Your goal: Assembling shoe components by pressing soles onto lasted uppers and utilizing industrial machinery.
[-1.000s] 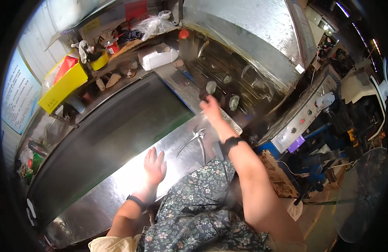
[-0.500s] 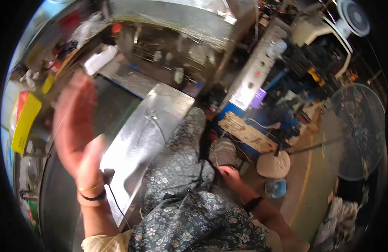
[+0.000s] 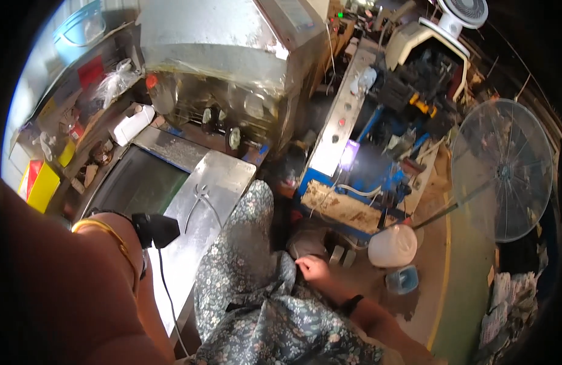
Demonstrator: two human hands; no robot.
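My left hand point(image 3: 56, 261) is raised very close at the lower left, large and in shadow; its fingers cannot be made out. A yellow bangle point(image 3: 104, 225) and a small black device point(image 3: 156, 231) with a cable sit at that wrist. My right hand point(image 3: 312, 267) rests low beside the floral apron point(image 3: 250, 292), its fingers curled in. Just beyond it lies a brownish-grey thing point(image 3: 308, 242), perhaps a shoe; whether the fingers grip anything is hidden. On the shiny metal plate point(image 3: 223, 176) lies a plier-like tool point(image 3: 202, 198) with two curved handles.
Beyond the plate stands a large metal housing point(image 3: 202, 30). A dark belt point(image 3: 135, 179) runs beside the plate. At right are a blue-framed machine point(image 3: 342, 210), a white jug point(image 3: 392, 246), a blue tub point(image 3: 402, 280) and a fan point(image 3: 503, 173).
My left hand has come from over the dark belt to close in front of the view. The view has tilted, showing more of the housing. My right hand stays low by the apron.
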